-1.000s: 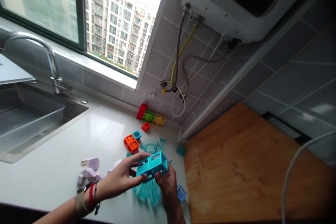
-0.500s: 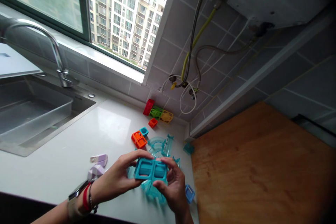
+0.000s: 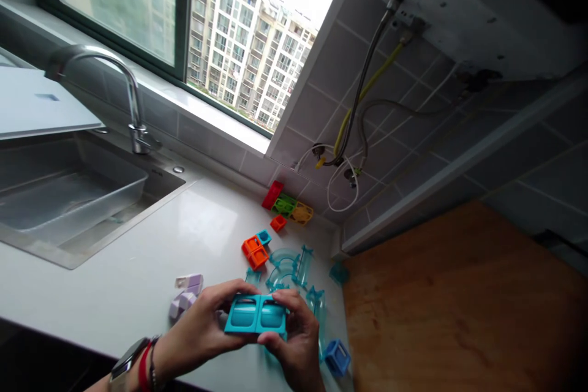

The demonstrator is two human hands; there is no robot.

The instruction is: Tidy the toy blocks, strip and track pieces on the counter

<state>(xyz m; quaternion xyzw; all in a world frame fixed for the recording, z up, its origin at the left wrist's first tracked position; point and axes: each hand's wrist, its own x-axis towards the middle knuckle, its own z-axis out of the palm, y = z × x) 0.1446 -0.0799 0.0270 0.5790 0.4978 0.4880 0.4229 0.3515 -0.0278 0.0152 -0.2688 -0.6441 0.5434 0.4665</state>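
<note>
Low in the middle of the frame, the left hand [image 3: 202, 327] and right hand [image 3: 298, 343] hold a pair of joined teal square blocks [image 3: 256, 315] above the white tabletop [image 3: 138, 269], fingers pinching its left and right ends. Behind it lie clear teal curved track pieces [image 3: 289, 266], orange blocks [image 3: 254, 251], lilac pieces [image 3: 186, 297] and a blue block [image 3: 337, 356]. At centre, against the tiled wall, sit red, green and yellow blocks [image 3: 287, 205]. At left, the steel sink [image 3: 55, 245] holds a clear plastic tub [image 3: 73, 199]; whether anything lies in it I cannot tell. No readable writing shows
</note>
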